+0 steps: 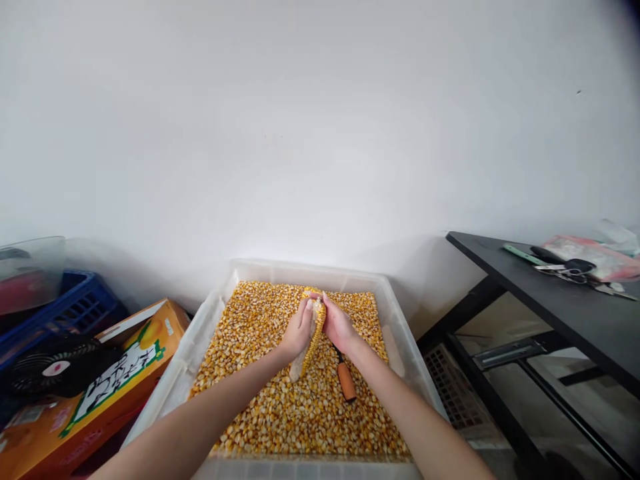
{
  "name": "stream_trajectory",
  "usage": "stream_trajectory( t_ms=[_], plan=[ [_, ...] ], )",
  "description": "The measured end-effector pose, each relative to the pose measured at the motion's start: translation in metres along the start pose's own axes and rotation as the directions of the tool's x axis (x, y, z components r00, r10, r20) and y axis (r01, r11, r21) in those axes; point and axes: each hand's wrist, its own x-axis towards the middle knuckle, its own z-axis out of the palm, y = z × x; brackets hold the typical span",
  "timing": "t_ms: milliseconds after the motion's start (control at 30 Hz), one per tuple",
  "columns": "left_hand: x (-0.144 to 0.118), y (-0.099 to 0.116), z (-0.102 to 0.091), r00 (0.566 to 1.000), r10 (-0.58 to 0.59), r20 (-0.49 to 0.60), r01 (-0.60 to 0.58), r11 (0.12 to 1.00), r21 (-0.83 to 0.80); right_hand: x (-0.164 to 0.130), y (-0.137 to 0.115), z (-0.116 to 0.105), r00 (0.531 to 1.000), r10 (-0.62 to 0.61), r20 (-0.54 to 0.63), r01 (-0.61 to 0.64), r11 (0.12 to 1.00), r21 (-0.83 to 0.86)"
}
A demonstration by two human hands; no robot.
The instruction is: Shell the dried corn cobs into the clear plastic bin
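Both my hands are closed around a partly stripped corn cob (pixel 314 337) above a bin of loose kernels. My left hand (pixel 299 328) grips its left side, where the cob shows pale and bare. On the right side, my right hand (pixel 339 325) holds it near the top, beside rows of yellow kernels. Loose corn kernels (pixel 260 400) fill much of the clear plastic bin (pixel 403 320). A tool with an orange-brown handle (pixel 346 381) lies on the kernels just below my right hand; its far end is hidden under that hand.
Left of the bin are an orange cardboard box (pixel 125 373), a black fan (pixel 50 367) and a blue crate (pixel 80 303). A dark table (pixel 530 293) at right bears scissors (pixel 570 269) and a pinkish plastic bag (pixel 595 253). Behind stands a white wall (pixel 320 133).
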Motion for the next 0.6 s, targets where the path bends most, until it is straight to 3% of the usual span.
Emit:
stream_trajectory(
  t_ms=[100, 233, 367, 600],
  plan=[
    [0.0028, 0.0018, -0.0016, 0.999, -0.038, 0.027, 0.039, 0.999, -0.026, 0.0008, 0.0024, -0.0015, 1.0, 0.003, -0.007, -0.003, 1.0, 0.008],
    [0.0027, 0.0039, -0.0038, 0.993, -0.045, 0.113, 0.036, 0.996, 0.077, 0.0029, 0.0058, -0.0064, 0.998, -0.042, -0.042, 0.041, 0.999, -0.023],
    [0.0008, 0.0025, -0.0041, 0.991, -0.03, 0.129, 0.014, 0.992, 0.126, 0.0039, 0.0075, -0.009, 0.998, -0.035, -0.044, 0.036, 0.999, 0.006],
    [0.0076, -0.006, -0.0033, 0.992, -0.06, 0.114, 0.068, 0.996, -0.062, 0.0047, 0.0075, -0.0084, 0.999, 0.015, -0.047, -0.011, 0.997, 0.078]
  ],
)
